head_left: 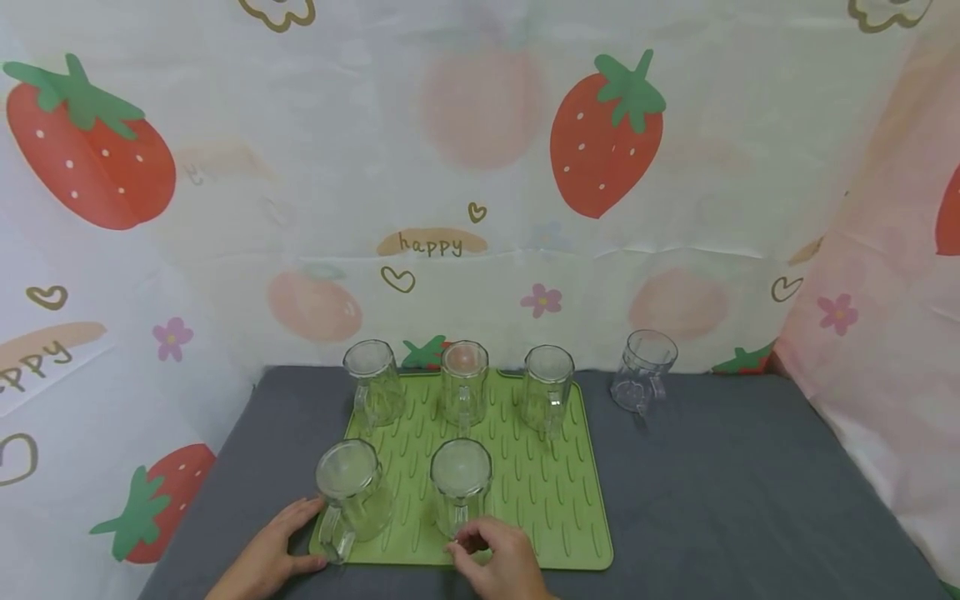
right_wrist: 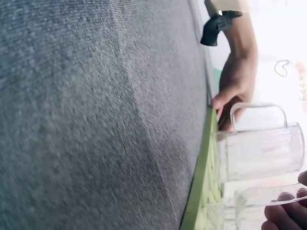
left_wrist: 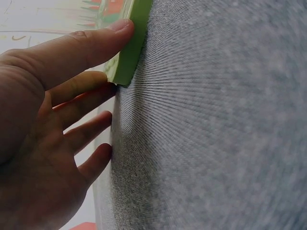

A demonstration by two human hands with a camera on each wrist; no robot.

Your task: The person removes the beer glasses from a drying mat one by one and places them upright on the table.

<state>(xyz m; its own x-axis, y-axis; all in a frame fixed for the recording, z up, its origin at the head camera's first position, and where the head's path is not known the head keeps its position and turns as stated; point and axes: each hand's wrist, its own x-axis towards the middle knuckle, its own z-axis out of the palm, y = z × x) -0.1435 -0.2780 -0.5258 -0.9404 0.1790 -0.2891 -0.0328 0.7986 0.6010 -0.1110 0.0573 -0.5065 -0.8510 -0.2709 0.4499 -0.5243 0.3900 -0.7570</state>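
A clear glass mug (head_left: 461, 473) stands upright at the middle front of the green ribbed mat (head_left: 543, 521). My right hand (head_left: 506, 558) pinches its handle, which faces me; in the right wrist view, curled fingertips (right_wrist: 283, 211) show through that handle. Another glass mug (head_left: 351, 496) stands upright at the mat's front left, handle toward me. Beside it my left hand (head_left: 272, 548) rests at the mat's front left corner. The left wrist view shows the thumb (left_wrist: 91, 45) against the mat's edge (left_wrist: 135, 52), the other fingers spread and fairly straight.
Three more glass mugs stand along the mat's back edge: left (head_left: 378, 387), middle (head_left: 464, 387) and right (head_left: 547, 392). Off the mat, at the back right, a clear glass mug (head_left: 643, 371) sits on the grey cloth (head_left: 720, 492). A strawberry-print curtain (head_left: 480, 167) closes the back and sides.
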